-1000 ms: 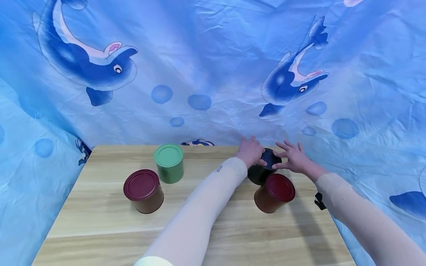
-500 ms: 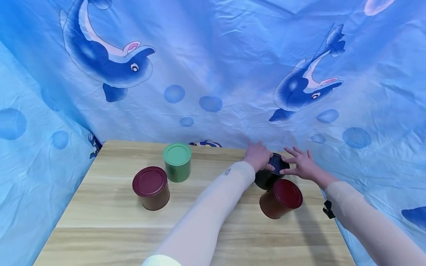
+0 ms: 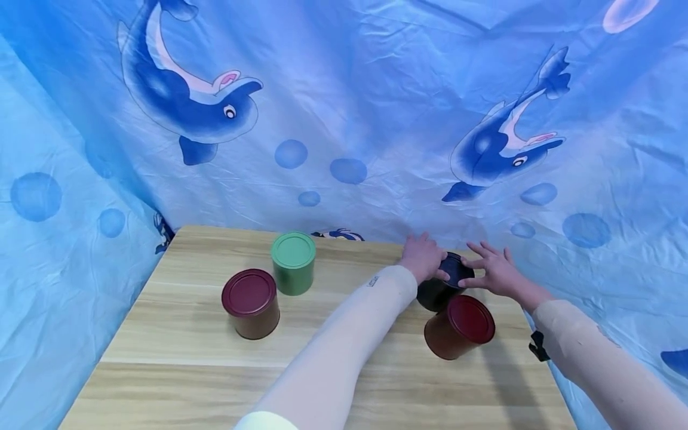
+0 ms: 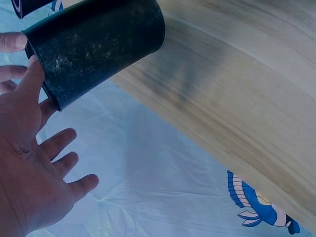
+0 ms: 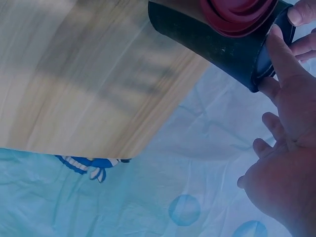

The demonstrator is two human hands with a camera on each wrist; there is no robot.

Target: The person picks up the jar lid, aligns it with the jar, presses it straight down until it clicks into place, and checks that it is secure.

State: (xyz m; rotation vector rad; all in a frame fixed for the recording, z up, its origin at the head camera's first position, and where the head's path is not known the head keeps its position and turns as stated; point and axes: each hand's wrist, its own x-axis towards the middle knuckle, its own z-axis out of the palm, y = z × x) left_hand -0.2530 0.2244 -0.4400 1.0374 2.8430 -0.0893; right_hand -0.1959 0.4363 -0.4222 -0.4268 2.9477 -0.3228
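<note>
A black canister [image 3: 433, 295] with a dark lid [image 3: 455, 269] stands upright at the table's back right. My left hand [image 3: 423, 258] holds its lid's rim from the left with thumb and index finger; the other fingers spread apart in the left wrist view. From the right, my right hand [image 3: 495, 272] holds the same rim, thumb and index finger at the edge, remaining fingers off it. In the right wrist view the black canister's side [image 5: 217, 47] is partly hidden by a dark red canister [image 5: 237, 15]. That red canister stands just in front of the black one.
Toward the left of the wooden table [image 3: 177, 352] stand a green canister [image 3: 293, 264] and a maroon canister [image 3: 251, 306], both lidded. A blue curtain [image 3: 349, 107] with printed dolphins hangs behind the table and along its sides.
The head view has shifted, so everything sits further right and slightly lower. Both hands stay at the black canister's lid, with little visible change in their grip.
</note>
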